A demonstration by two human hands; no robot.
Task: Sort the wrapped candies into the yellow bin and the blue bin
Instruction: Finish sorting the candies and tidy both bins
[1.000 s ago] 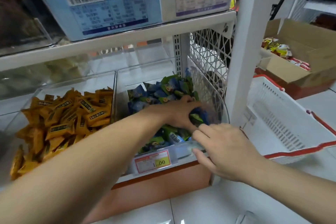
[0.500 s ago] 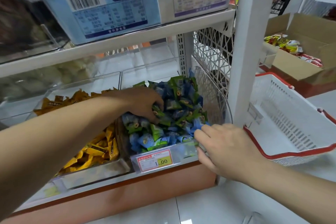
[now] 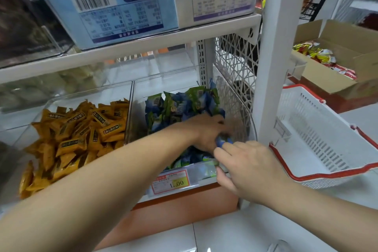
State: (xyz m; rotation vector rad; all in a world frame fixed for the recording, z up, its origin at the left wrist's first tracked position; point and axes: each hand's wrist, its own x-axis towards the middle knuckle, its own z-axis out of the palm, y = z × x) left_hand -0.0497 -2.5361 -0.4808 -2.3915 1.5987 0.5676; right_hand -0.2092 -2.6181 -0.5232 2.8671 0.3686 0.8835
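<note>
On the lower shelf stand two clear bins. The left one, the yellow bin (image 3: 90, 93), holds several yellow wrapped candies (image 3: 77, 131). The right one, the blue bin (image 3: 163, 79), holds several blue and green wrapped candies (image 3: 180, 104). My left hand (image 3: 206, 131) reaches palm-down into the right side of the blue bin; its blurred fingers curl over candies, and a blue wrapper shows under it. My right hand (image 3: 249, 165) grips the front right corner of the blue bin, fingers over the rim.
A price tag (image 3: 171, 181) hangs on the blue bin's front. A white shelf post (image 3: 274, 67) rises right of the bin. A white basket with red trim (image 3: 319, 141) and a cardboard box of snacks (image 3: 337, 79) lie to the right. Boxes (image 3: 114, 10) fill the upper shelf.
My left hand swept from the left side of the blue bin back to its right side. My right hand stayed on the bin's front corner.
</note>
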